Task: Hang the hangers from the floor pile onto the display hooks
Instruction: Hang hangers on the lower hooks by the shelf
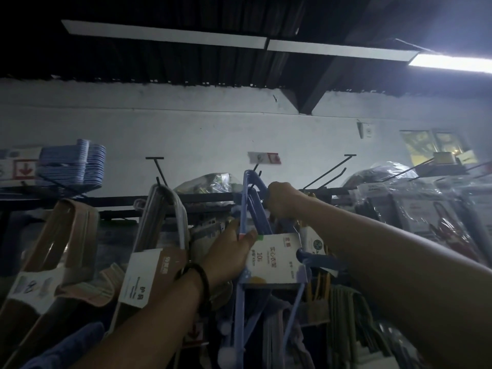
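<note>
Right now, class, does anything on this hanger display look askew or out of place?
Yes. At top left, a blue stack lies flat instead of hanging. In the middle, the blue bundle, gripped by the left hand and right hand, leans, and its card sits skewed.

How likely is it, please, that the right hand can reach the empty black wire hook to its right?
Likely yes: the right hand, though gripping blue plastic hangers, has nothing between it and the empty black wire hook.
</note>
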Demonstrator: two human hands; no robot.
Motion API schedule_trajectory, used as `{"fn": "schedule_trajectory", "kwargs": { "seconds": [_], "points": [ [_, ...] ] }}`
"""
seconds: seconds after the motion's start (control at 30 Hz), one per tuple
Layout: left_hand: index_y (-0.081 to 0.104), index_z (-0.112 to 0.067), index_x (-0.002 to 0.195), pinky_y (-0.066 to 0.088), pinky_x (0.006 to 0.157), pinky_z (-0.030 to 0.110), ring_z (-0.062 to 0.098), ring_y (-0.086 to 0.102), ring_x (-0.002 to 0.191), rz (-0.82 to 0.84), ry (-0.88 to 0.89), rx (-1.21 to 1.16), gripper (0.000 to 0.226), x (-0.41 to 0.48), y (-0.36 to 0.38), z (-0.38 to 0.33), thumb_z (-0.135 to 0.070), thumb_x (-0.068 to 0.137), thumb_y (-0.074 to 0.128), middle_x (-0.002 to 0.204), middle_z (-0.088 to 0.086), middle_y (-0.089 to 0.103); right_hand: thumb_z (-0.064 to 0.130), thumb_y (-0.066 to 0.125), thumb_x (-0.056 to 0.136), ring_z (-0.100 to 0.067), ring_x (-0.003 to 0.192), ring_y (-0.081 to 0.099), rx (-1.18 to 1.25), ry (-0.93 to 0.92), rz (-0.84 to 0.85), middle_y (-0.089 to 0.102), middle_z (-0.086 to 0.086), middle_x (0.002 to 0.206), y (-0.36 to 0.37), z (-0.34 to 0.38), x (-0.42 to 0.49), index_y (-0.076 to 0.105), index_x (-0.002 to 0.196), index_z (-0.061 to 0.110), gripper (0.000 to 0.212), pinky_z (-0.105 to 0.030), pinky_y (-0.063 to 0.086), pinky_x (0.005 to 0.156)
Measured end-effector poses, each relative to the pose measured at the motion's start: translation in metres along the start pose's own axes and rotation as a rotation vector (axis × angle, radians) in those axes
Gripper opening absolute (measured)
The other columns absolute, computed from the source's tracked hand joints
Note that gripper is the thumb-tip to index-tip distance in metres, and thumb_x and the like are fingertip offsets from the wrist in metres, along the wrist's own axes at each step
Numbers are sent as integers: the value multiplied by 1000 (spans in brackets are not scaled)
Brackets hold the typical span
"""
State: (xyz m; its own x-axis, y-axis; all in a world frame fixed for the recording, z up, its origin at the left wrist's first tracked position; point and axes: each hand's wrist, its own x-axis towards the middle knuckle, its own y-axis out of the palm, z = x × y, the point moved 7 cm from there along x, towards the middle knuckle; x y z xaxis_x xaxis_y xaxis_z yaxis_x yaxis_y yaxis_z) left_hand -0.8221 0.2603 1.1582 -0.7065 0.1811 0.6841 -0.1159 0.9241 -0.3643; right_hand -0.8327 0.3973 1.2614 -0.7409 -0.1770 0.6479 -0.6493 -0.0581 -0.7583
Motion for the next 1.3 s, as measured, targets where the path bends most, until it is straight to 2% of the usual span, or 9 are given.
{"fn": "schedule_trajectory", "kwargs": {
  "seconds": [0.27,0.5,0.63,0.73,0.8,0.87,0.93,1.17,1.3],
  "points": [
    [29,-40,160,64,68,29,15,79,85,-16,77,-60,59,12,-7,-13,-33,108,54,106,5,77,19,57,104,-11,55,44,21,37,-377,45,-1,70,-36,-10,-3,56,112,3,18,-23,30,44],
    [24,-41,162,63,65,23,13,77,83,-53,171,98,60,25,14,-9,-32,109,53,99,6,75,14,59,101,-11,56,36,47,91,-379,46,-3,84,-4,-33,9,57,118,0,22,-21,23,45],
    [16,-41,165,61,67,19,11,74,83,-91,193,202,68,41,14,9,-25,110,52,97,5,74,4,64,97,-6,59,39,193,87,-383,41,2,77,12,-34,17,53,115,3,21,-18,27,47],
    [2,-40,166,54,75,9,6,67,104,-145,201,381,86,45,18,24,-16,106,57,136,7,61,-2,58,98,-7,59,40,296,97,-355,41,1,73,28,-32,27,43,104,10,19,-19,29,48],
    [-12,-43,163,52,102,24,19,48,140,-155,277,672,101,46,23,35,-14,100,62,169,3,25,-2,59,98,-13,63,52,328,91,-328,47,-1,76,45,-30,36,48,108,7,17,-20,37,51],
    [-2,-38,164,43,117,46,30,26,155,-121,328,1025,91,48,29,50,-24,100,60,174,3,3,-1,62,97,-25,80,67,334,92,-309,55,-6,85,65,-29,47,53,113,2,19,-28,52,62],
    [13,-30,164,31,124,54,34,7,160,-47,238,1191,71,49,32,70,-34,104,51,175,7,-7,2,65,95,-30,93,70,321,99,-277,62,-11,97,82,-29,54,54,118,2,25,-37,59,76],
    [4,-21,167,11,130,52,33,-10,161,-88,61,1375,64,50,37,98,-29,111,33,174,11,-15,8,61,98,-33,101,67,244,72,-187,65,-14,115,102,-34,71,47,126,5,32,-40,47,73],
    [3,-20,167,9,130,54,33,-10,161,-70,61,1375,66,45,39,91,-28,109,35,175,12,-11,27,60,102,-27,84,61,266,69,-170,63,-11,105,100,-36,60,45,123,7,32,-40,47,69]
  ]
}}
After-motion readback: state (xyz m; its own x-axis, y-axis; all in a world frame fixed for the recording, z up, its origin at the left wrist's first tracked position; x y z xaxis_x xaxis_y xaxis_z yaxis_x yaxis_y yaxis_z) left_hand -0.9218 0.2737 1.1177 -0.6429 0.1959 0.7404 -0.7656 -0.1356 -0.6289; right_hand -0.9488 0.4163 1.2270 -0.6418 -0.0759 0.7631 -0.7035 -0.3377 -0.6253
